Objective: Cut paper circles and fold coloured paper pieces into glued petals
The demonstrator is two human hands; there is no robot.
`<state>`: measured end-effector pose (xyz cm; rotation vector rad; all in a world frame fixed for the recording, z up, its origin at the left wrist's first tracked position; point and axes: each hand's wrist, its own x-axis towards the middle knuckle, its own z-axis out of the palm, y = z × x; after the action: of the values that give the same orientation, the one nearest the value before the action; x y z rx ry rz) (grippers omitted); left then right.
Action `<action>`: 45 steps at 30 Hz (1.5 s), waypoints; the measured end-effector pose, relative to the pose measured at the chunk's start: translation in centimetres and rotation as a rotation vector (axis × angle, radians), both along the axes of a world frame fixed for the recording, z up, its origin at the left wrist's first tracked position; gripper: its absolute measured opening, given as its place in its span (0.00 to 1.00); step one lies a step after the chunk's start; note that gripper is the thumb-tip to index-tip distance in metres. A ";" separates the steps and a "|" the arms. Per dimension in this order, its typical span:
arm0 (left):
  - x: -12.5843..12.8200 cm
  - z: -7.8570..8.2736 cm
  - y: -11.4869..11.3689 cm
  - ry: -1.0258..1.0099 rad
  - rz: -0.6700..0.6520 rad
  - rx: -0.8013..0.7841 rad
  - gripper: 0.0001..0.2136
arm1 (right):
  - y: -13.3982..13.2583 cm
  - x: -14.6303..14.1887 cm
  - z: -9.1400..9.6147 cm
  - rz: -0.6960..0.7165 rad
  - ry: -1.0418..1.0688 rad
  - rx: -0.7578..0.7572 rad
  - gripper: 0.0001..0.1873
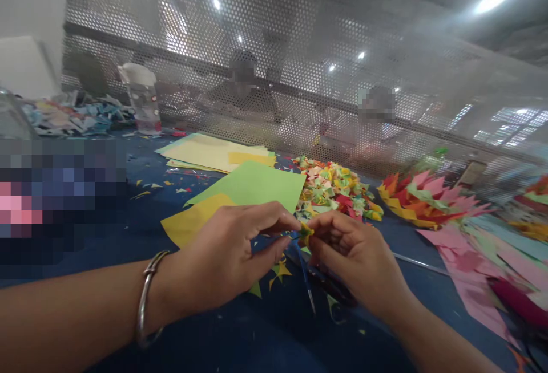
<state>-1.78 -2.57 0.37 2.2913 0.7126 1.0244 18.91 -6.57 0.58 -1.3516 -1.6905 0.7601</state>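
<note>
Between my fingertips is a small folded yellow-and-green paper piece (305, 234). My right hand (357, 259) pinches it from the right with thumb and forefinger. From the left, my left hand (233, 247) meets it, thumb and forefinger curled in at its edge; a silver bangle (148, 299) circles that wrist. Below the fingers lies a thin blue-handled tool (307, 282), partly hidden, with a dark object beside it. Beyond my left hand are a yellow sheet (199, 219) and a light green sheet (257, 182). Small yellow scraps (280, 270) lie under my hands.
Past the sheets sit a paper stack (205, 153) and a heap of small folded paper pieces (334, 185). At right are layered paper flowers (428, 199) and pink paper (462, 276). A bottle (143, 99) stands back left. A perforated metal screen (291, 71) bounds the table, with people behind.
</note>
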 end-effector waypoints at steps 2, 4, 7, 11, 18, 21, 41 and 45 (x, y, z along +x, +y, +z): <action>0.1 0.0 0.0 -0.023 0.002 0.011 0.07 | 0.0 0.0 0.0 -0.005 0.024 0.002 0.08; 0.1 -0.1 0.1 -0.030 0.006 0.014 0.08 | -0.1 -0.1 0.0 -0.002 0.034 0.001 0.07; 0.1 -0.3 0.2 -0.029 0.017 0.034 0.09 | 0.0 -0.1 0.1 -0.005 0.030 0.004 0.07; -0.1 -0.4 0.2 -0.003 0.037 0.079 0.07 | 0.0 -0.2 0.1 -0.005 0.032 0.011 0.07; -0.1 -0.4 0.3 0.024 0.006 0.124 0.07 | 0.1 -0.2 -0.1 -0.003 0.028 0.011 0.07; 0.1 -0.6 0.4 0.024 -0.012 0.122 0.06 | 0.1 -0.1 -0.3 -0.005 0.006 0.008 0.07; 1.2 -0.9 1.3 0.006 -0.069 -0.037 0.08 | 0.6 -0.2 -0.4 0.036 -0.089 -0.007 0.06; 1.0 -1.0 1.3 0.005 -0.083 -0.050 0.08 | 0.6 -0.3 -0.2 0.038 -0.057 -0.034 0.06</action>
<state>-0.76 -1.23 -0.66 2.2614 0.6328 0.9531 18.65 -5.98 0.37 -1.3791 -1.7594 0.7821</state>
